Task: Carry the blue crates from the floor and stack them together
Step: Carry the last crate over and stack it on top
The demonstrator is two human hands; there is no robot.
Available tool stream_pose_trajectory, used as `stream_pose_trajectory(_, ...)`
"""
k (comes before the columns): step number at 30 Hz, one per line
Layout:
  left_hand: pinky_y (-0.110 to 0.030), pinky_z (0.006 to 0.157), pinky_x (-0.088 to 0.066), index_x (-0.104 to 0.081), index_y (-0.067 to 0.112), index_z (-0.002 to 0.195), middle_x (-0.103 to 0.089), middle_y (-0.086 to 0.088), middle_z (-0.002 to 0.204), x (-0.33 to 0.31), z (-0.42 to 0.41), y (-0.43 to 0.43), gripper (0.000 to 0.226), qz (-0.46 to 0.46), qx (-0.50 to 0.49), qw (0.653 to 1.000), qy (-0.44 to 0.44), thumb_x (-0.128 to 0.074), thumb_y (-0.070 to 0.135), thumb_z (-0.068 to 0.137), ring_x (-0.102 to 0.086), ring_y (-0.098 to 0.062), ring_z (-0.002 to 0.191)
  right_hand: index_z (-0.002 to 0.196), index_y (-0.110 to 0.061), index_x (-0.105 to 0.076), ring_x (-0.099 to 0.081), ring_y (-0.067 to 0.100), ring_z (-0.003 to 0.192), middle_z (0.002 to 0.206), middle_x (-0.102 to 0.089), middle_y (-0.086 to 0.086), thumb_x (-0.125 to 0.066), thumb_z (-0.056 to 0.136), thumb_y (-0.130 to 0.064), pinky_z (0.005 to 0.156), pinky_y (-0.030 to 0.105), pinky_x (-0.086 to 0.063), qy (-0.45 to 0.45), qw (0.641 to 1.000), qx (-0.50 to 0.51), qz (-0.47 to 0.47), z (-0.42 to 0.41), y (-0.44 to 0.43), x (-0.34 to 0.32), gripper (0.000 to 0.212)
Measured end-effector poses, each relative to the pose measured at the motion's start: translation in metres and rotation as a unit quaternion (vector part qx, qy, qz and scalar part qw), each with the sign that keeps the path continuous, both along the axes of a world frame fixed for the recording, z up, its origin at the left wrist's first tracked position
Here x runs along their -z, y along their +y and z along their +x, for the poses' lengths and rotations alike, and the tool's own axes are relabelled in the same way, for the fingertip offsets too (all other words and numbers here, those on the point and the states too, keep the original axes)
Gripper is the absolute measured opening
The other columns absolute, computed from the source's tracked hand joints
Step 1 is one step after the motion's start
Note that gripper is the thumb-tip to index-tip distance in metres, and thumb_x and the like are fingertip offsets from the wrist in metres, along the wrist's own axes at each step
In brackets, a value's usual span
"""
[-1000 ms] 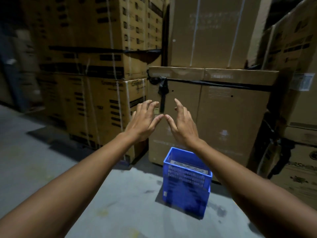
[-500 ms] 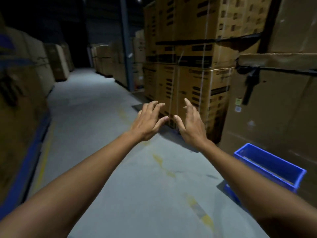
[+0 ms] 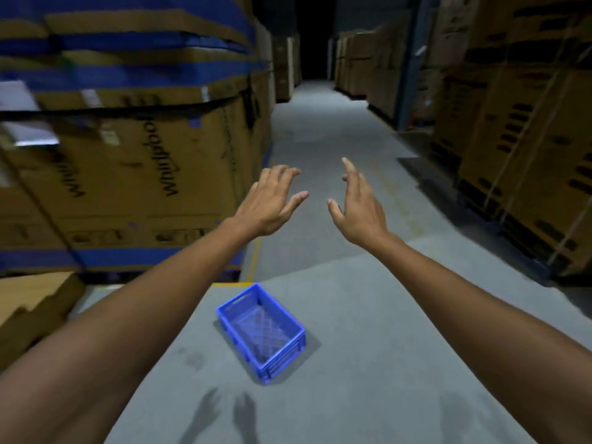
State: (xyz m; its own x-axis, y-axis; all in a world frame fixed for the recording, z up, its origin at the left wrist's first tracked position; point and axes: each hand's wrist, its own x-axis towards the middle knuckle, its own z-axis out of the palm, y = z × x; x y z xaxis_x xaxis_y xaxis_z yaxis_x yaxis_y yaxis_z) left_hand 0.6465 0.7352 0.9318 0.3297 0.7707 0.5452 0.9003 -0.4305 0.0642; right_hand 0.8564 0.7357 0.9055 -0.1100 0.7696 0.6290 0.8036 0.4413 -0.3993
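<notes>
One blue plastic crate (image 3: 261,331) lies on the grey concrete floor below and between my outstretched arms, turned at an angle, with nothing inside it. My left hand (image 3: 272,201) is held out in the air well above the crate, fingers spread and holding nothing. Beside it, a short gap away, my right hand (image 3: 358,208) is likewise raised with straight fingers and no load. Neither hand touches the crate.
Tall stacks of brown cardboard boxes with blue bands (image 3: 128,139) wall the left side; more box stacks (image 3: 528,149) line the right. A flat cardboard box (image 3: 32,306) lies at the lower left. An aisle of grey floor (image 3: 323,129) runs ahead between the stacks.
My view has swung left, away from the crate by the boxes on the right and down the aisle. A different blue crate now lies on the floor below my hands, which have spread slightly apart.
</notes>
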Motion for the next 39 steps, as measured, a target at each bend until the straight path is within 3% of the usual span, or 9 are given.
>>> stream_pose_trajectory(5, -0.048, 0.092, -0.045, -0.042, 0.015, 0.138, -0.046, -0.009, 0.135, 0.008, -0.105, -0.036, 0.068, -0.021, -0.050, 0.998, 0.012, -0.025, 0.062, 0.093, -0.042, -0.029, 0.120, 0.156, -0.018, -0.014, -0.046, 0.035, 0.123, 0.138, -0.046, 0.013, -0.064, 0.088, -0.030, 0.091, 0.048, -0.048, -0.013, 0.998, -0.052, -0.026, -0.105, -0.018, 0.016, 0.085)
stream_pose_trajectory(12, -0.049, 0.093, -0.046, -0.039, 0.016, 0.141, -0.044, -0.009, 0.138, 0.033, -0.177, -0.043, 0.057, -0.047, -0.083, 0.995, 0.012, -0.039, 0.053, 0.098, -0.041, -0.029, 0.122, 0.156, -0.018, -0.014, -0.047, 0.036, 0.122, 0.138, -0.046, 0.014, -0.064, 0.088, -0.029, 0.093, 0.047, -0.046, -0.035, 0.996, -0.064, -0.060, -0.175, -0.003, 0.031, 0.085)
stream_pose_trajectory(25, -0.051, 0.092, -0.046, -0.037, 0.015, 0.142, -0.043, -0.011, 0.138, 0.103, -0.249, 0.059, 0.058, -0.132, -0.081, 0.987, 0.037, -0.040, 0.053, 0.098, -0.040, -0.030, 0.123, 0.155, -0.017, -0.014, -0.047, 0.036, 0.123, 0.139, -0.046, 0.015, -0.064, 0.089, -0.028, 0.094, 0.047, -0.046, -0.039, 0.988, -0.071, -0.131, -0.257, 0.097, 0.113, 0.085)
stream_pose_trajectory(32, -0.053, 0.091, -0.046, -0.039, 0.015, 0.139, -0.044, -0.012, 0.136, 0.240, -0.281, 0.143, 0.060, -0.181, -0.057, 0.982, 0.017, -0.036, 0.056, 0.096, -0.040, -0.031, 0.122, 0.155, -0.016, -0.016, -0.046, 0.037, 0.124, 0.139, -0.047, 0.016, -0.064, 0.089, -0.027, 0.095, 0.047, -0.045, -0.047, 0.980, -0.055, -0.183, -0.302, 0.166, 0.242, 0.083)
stream_pose_trajectory(39, -0.054, 0.093, -0.044, -0.039, 0.012, 0.140, -0.045, -0.015, 0.134, 0.486, -0.326, 0.227, 0.059, -0.199, -0.017, 0.980, 0.015, -0.055, 0.043, 0.093, -0.041, -0.037, 0.118, 0.155, -0.011, -0.016, -0.043, 0.041, 0.125, 0.140, -0.043, 0.020, -0.062, 0.089, -0.026, 0.096, 0.048, -0.044, -0.069, 0.974, -0.048, -0.210, -0.348, 0.226, 0.488, 0.082)
